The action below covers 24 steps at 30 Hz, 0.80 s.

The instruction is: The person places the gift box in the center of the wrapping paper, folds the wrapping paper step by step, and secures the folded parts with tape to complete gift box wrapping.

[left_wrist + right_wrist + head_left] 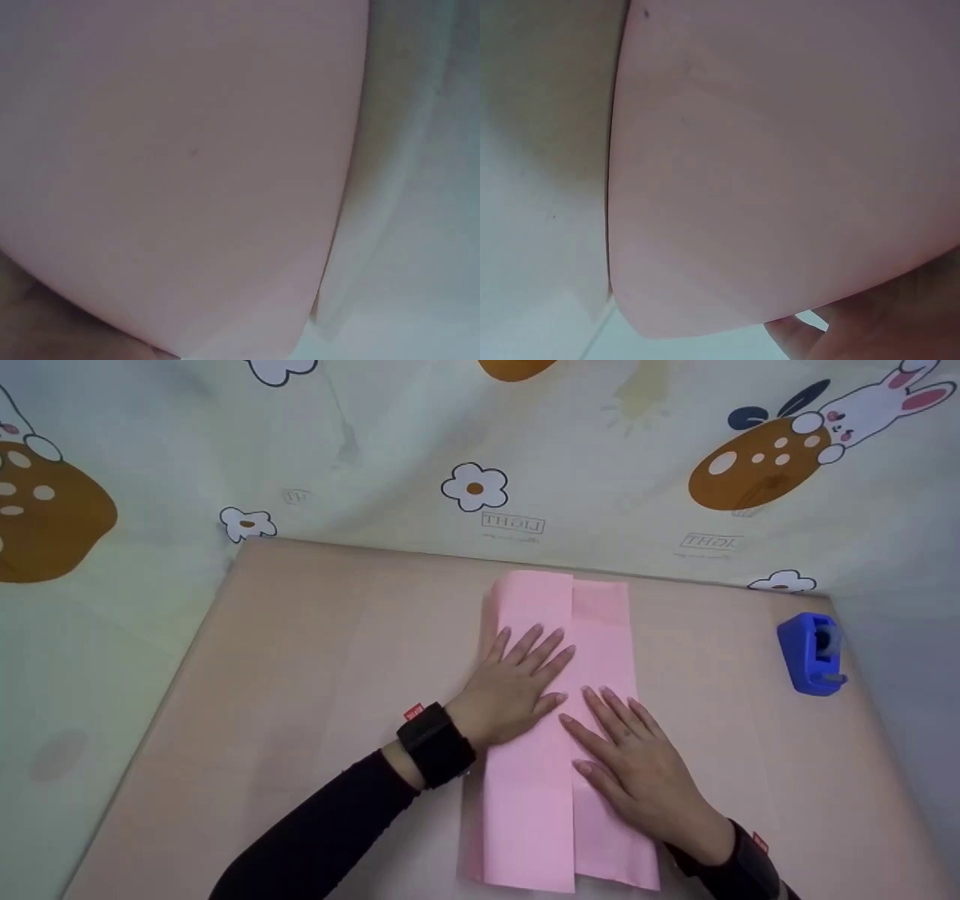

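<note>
A pink sheet of paper (529,817) lies lengthwise on the table, folded into a strip with overlapping layers. An upper layer on the left meets a lower layer along a straight edge. My left hand (510,694) rests palm down on the upper layer with fingers spread. Flat on the right part lies my right hand (645,772), its fingertips near that edge. In the left wrist view, part of the left hand (60,330) shows beside a pinkish surface; the right wrist view has part of the right hand (885,330) beside a similar surface. What those surfaces are, I cannot tell.
A blue tape dispenser (808,656) stands toward the table's right edge. The beige table (300,660) meets a patterned curtain (375,457) along its back edge. Black bands (435,744) are on both wrists.
</note>
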### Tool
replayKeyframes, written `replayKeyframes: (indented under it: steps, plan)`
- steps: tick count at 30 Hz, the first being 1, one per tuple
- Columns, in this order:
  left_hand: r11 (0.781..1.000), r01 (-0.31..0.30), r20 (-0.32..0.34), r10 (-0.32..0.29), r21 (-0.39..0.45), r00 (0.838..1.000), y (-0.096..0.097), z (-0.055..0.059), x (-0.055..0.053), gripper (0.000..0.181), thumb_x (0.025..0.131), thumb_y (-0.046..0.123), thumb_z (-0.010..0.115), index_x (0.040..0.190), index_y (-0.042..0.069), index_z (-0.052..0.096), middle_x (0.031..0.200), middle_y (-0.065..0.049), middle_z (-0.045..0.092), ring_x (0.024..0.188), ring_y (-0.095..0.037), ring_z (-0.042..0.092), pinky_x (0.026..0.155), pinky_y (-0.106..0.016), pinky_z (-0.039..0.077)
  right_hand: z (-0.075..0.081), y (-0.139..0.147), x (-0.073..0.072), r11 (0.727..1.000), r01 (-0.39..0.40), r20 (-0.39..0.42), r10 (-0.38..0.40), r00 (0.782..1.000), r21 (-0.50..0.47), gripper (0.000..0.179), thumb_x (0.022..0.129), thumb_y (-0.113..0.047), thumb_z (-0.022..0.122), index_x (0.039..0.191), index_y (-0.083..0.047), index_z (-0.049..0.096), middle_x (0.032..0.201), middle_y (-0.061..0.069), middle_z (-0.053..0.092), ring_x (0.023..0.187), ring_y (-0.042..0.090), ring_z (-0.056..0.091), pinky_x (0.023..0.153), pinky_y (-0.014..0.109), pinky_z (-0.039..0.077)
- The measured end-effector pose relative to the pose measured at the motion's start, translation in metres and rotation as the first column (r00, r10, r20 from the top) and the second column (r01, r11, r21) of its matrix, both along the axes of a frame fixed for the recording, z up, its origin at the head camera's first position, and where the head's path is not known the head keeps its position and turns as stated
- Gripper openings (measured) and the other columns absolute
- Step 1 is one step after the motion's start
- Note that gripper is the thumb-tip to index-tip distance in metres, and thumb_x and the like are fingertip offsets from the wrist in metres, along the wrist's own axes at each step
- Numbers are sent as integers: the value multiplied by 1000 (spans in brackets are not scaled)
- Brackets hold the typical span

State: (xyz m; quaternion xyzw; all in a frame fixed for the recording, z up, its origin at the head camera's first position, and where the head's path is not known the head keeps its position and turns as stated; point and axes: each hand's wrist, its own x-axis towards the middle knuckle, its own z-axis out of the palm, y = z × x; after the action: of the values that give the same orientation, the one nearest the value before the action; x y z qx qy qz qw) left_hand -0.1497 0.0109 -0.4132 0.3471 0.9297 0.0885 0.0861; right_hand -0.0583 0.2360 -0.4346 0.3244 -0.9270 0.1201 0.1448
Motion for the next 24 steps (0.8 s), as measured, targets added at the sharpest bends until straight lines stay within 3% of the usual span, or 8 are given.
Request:
replayKeyframes:
  steps: [6, 12, 20, 24]
  plan:
    - [1000, -9, 8, 9, -1, 1000, -1, -2, 0, 60, 109, 49, 23, 164, 28, 9, 172, 4, 0, 161, -23, -2, 129, -52, -3, 1, -1, 0, 1000, -13, -6, 13, 1000, 7, 48, 107, -48, 40, 148, -26, 54, 156, 18, 47, 141, 41, 47, 130, 28, -1]
    - [1000, 6, -12, -6, -10, 1000, 1, -2, -1, 61, 108, 50, 23, 164, 28, 9, 172, 2, 0, 160, -26, -1, 129, -55, -1, 2, 0, 0, 1000, -9, 5, 9, 1000, 16, 47, 105, -45, 47, 148, -27, 54, 156, 18, 46, 142, 41, 46, 130, 29, 1]
    - [1000, 19, -56, -18, 19, 998, 3, -6, 4, 59, 107, 55, 23, 162, 36, 12, 172, 6, 2, 159, -35, -3, 126, -63, -1, -3, 0, 5, 999, -26, 31, 25, 999, 23, 61, 104, -51, 43, 155, -19, 42, 163, 22, 34, 152, 40, 30, 131, 37, -2]
    - [999, 4, -82, -1, 35, 997, 3, -8, 5, 63, 105, 59, 27, 162, 35, 16, 172, 6, 8, 160, -35, 1, 126, -63, 1, -2, 0, 7, 998, -53, 101, 57, 993, -41, 69, 100, -48, 55, 158, -15, 36, 165, 21, 30, 157, 35, 20, 130, 38, -7]
